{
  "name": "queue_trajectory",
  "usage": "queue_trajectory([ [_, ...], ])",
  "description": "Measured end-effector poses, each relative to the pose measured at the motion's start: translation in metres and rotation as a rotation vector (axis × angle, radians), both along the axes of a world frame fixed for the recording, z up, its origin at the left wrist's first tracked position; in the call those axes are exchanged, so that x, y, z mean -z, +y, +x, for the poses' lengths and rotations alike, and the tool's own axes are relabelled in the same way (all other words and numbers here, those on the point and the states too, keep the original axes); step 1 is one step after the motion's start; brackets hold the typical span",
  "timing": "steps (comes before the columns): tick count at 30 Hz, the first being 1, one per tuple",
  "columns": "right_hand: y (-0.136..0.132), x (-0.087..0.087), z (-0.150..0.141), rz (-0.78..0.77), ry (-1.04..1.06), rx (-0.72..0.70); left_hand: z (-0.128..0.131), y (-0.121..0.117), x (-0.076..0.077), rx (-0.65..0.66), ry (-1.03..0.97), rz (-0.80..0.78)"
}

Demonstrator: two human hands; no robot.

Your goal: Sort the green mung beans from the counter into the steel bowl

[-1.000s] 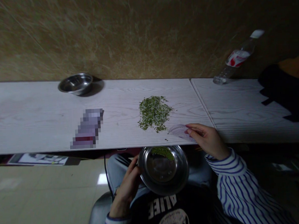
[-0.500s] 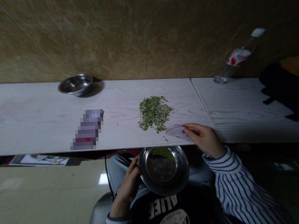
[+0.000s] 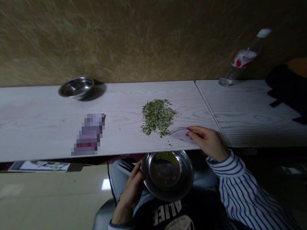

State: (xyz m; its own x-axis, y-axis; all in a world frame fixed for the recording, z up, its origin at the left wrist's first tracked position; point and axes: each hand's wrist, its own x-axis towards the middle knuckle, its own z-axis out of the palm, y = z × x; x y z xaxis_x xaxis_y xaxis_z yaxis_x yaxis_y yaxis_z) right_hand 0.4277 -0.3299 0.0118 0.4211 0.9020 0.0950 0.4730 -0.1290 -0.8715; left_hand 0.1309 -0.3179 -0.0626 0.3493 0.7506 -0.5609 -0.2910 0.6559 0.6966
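My left hand (image 3: 131,191) grips the left rim of a large steel bowl (image 3: 170,193), held tilted just below the table's front edge. Small green beans (image 3: 167,157) lie along the bowl's far inner side. On the table my right hand (image 3: 208,141) pinches a clear purple protractor (image 3: 179,134) between thumb and fingers. The protractor's curved edge is close to the near side of a spread pile of green beans (image 3: 158,116) with pale grains among them. A few loose beans (image 3: 169,143) lie between the pile and the table edge.
A smaller steel bowl (image 3: 76,88) stands at the back left by the wall. A pixelated, phone-shaped object (image 3: 89,133) lies nearer. At the back right are a plastic bottle (image 3: 243,58) and a dark cloth-like item (image 3: 291,90). A seam (image 3: 209,107) crosses the white table (image 3: 123,137).
The view has shifted very slightly. My hands, the bowl and the protractor keep nearly the same places, and the bean pile looks unchanged.
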Motion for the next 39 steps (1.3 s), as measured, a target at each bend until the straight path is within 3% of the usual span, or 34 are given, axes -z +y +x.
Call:
queue_trajectory([
  [13,0.013,0.000,0.002,0.035,-0.008,0.005,-0.002,-0.001,0.005,-0.034,0.011,0.004],
  [22,0.000,-0.006,0.001,0.010,0.042,-0.028,-0.003,-0.001,-0.006,-0.003,-0.020,-0.017],
  [39,-0.014,-0.004,0.004,-0.012,0.001,0.008,-0.004,-0.003,0.001,-0.041,0.000,-0.032],
])
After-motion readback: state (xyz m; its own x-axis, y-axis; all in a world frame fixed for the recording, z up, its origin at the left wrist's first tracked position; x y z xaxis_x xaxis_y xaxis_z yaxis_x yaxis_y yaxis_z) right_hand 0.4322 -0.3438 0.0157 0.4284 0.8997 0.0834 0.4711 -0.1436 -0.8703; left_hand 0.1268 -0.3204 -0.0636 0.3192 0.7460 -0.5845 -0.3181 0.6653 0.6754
